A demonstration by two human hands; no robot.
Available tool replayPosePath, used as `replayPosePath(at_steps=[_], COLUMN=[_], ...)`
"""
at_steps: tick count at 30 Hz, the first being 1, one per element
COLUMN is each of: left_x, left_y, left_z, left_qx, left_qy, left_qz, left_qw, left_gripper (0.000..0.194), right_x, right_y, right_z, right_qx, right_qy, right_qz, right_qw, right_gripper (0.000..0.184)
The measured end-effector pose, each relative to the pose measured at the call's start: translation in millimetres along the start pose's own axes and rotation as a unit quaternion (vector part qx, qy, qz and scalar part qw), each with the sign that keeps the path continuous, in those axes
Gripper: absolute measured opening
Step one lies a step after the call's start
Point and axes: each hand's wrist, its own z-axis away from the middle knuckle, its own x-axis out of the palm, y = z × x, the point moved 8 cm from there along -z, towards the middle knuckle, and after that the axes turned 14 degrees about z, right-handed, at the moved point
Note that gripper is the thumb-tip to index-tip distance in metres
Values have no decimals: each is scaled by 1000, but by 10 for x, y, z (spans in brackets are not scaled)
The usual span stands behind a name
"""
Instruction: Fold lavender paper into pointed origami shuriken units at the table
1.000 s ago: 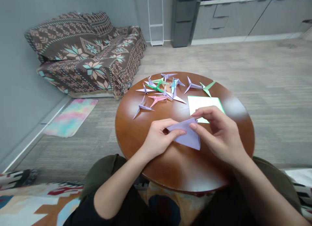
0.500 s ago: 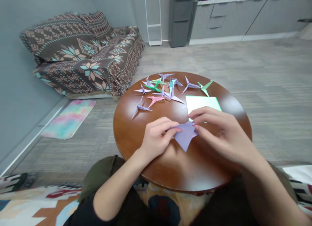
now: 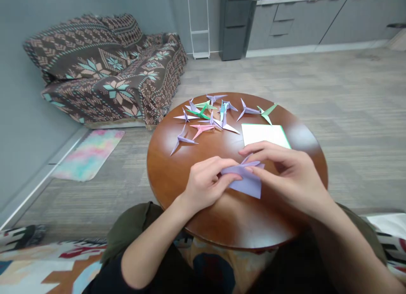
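Note:
A sheet of purple origami paper (image 3: 245, 184), partly folded with flaps standing up at its top edge, is held above the near half of the round table. My left hand (image 3: 207, 179) pinches its left end between thumb and fingers. At the upper right of the paper, my right hand (image 3: 285, 167) has its thumb against a flap, with the fingers curled behind. Beyond my right hand lies a stack of white paper with a green edge (image 3: 264, 134), partly covered by the fingers.
Several folded paper cranes stand toward the back of the brown table (image 3: 171, 179), among them a pink one (image 3: 204, 129), a purple one (image 3: 182, 139) and a light green one (image 3: 267, 113). A covered sofa (image 3: 111, 74) and a pastel mat (image 3: 89, 154) are at the left.
The purple paper has turned from a downward-pointing shape to a wider one with a straight lower edge. My right thumb has moved left, onto its upper flap.

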Motion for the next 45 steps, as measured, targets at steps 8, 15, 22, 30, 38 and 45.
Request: replayPosePath(at_steps=[8,15,22,30,38,45], left_x=[-13,-16,-20,-21,-11,-30], left_y=[1,-26,-9,-3,-131,-213], left_z=[-8,-15,-18,-27,-17,17], left_qx=[1,-24,-12,-2,-97,-135], left_qy=[22,26,33,34,28,45], left_qz=[-16,-9,-26,-22,33,48], left_qw=[1000,999,999,999,994,989], left_gripper=[8,9,13,14,15,15], right_x=[43,47,58,68,89,-34], right_y=[101,161,189,212,249,243], right_z=[15,10,8,7,-4,0], right_qx=[53,67,88,105,121,113], right_qy=[47,39,29,21,34,113], right_qz=[-60,-62,-73,-88,-124,-107], right_qw=[996,995,993,990,984,981], right_gripper=[7,10,9,11,12,11])
